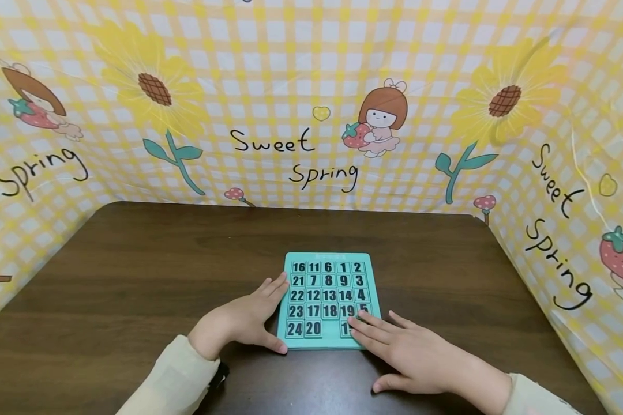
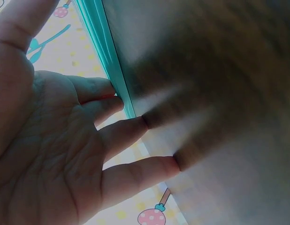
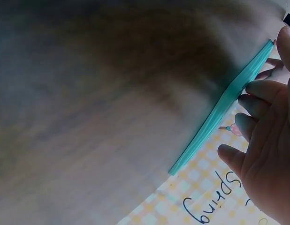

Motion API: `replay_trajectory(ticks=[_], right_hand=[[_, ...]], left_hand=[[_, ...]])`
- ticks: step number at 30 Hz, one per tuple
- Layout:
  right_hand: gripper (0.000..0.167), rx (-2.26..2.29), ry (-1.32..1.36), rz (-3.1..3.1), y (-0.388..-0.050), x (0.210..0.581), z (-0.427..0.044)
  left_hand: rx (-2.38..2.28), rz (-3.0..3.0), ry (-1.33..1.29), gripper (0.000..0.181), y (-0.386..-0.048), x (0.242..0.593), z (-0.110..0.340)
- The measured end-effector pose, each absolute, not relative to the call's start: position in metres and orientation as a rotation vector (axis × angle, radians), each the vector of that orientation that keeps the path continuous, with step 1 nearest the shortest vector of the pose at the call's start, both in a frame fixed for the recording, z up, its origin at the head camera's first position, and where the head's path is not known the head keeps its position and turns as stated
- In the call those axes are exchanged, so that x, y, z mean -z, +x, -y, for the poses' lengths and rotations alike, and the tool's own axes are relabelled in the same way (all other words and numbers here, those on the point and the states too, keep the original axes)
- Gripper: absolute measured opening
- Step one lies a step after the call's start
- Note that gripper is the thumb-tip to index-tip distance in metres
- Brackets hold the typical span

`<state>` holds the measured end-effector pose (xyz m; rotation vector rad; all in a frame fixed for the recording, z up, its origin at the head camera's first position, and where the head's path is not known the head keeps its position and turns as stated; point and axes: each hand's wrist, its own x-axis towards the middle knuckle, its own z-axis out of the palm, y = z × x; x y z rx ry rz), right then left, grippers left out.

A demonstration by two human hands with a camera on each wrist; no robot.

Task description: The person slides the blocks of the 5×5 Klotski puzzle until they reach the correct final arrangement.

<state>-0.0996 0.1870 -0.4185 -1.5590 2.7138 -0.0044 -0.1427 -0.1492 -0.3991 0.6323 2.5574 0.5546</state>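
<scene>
A turquoise sliding number puzzle (image 1: 319, 344) lies flat on the table in the head view, its black-numbered tiles set in a square grid. A gap shows in the bottom row, right of tile 20 (image 1: 313, 328). My left hand (image 1: 244, 317) rests at the puzzle's left side, fingertips on the edge and thumb by the front corner. With fairly straight fingers, my right hand (image 1: 412, 351) touches tiles at the lower right and partly covers them. Both wrist views show the puzzle only edge-on, as a turquoise strip (image 2: 100, 42) beside the left palm (image 2: 51, 150).
The dark wooden table (image 1: 187, 248) extends around the puzzle. Yellow checked cloth (image 1: 270, 69) with flowers and "Sweet Spring" lettering rises at the back and both sides. A black item (image 1: 219, 376) shows at the left sleeve's cuff.
</scene>
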Motion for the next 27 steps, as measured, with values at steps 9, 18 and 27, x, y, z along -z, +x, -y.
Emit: replay_trajectory(ticks=[9,18,27], right_hand=[[0.082,-0.015,-1.597,-2.661,-0.107,0.416,-0.163],[0.083,-0.109,-1.655,-2.615,-0.112,0.414,-0.139],[0.084,-0.122,-1.624,-2.599,-0.112,0.413,-0.140]], left_hand=[[-0.547,-2.560,0.634,0.121,-0.145,0.400,0.149],[-0.536,-2.559,0.641,0.121,-0.144,0.401,0.147],[-0.535,-2.555,0.623,0.121,-0.142,0.398,0.147]])
